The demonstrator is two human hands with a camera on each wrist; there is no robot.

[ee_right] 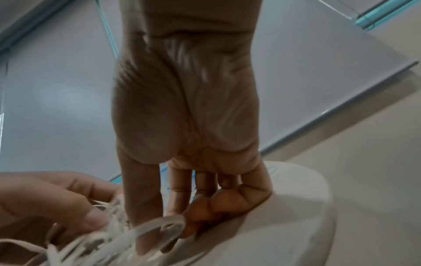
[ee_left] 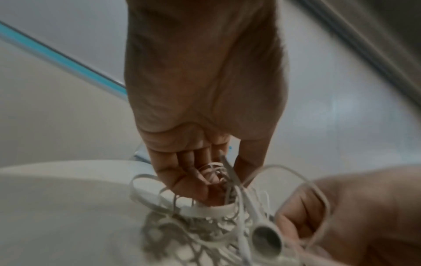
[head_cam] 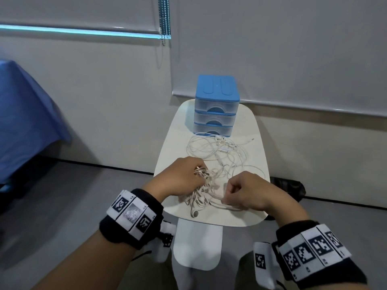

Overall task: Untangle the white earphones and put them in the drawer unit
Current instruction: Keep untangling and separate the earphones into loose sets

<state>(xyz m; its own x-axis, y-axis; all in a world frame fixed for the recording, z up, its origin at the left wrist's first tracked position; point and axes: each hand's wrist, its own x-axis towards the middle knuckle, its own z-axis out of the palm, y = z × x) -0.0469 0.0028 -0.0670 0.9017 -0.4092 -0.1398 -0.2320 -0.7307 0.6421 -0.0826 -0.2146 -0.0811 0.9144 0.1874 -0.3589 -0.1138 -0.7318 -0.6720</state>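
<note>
I work at the near edge of the small white oval counter [head_cam: 167, 147]. The white tangled earphones with thin rubber cable [head_cam: 206, 186] lie there in two parts: a dense knot between my hands and looser loops spread toward the far end, just in front of the blue-topped three-drawer translucent plastic drawer unit [head_cam: 216, 105]. All three drawers appear closed.

My left hand [head_cam: 180, 177] has its fingers [ee_left: 182, 172] curled into the knot, gripping a bundle of loops. My right hand [head_cam: 244, 190] pinches a strand between thumb and fingers [ee_right: 180, 196]; the right wrist view is blurred, so I judge this pinch mainly from the head view. One white earbud [head_cam: 194, 213] lies at the very edge of the counter nearest me.

Stage: untangling, early. The knot is not yet loosened and nothing is in the drawer unit.

Hazards from here:
- Pulling the pinched strand straight out against the gripped bundle could tighten the knot instead of opening it.
- The earbud at the edge could slip off the counter and drag cable with it.
- A hard tug could sweep the far loops toward me and tangle them into the knot again.
- Thin cable may strain at the earbud joints under force.
</note>
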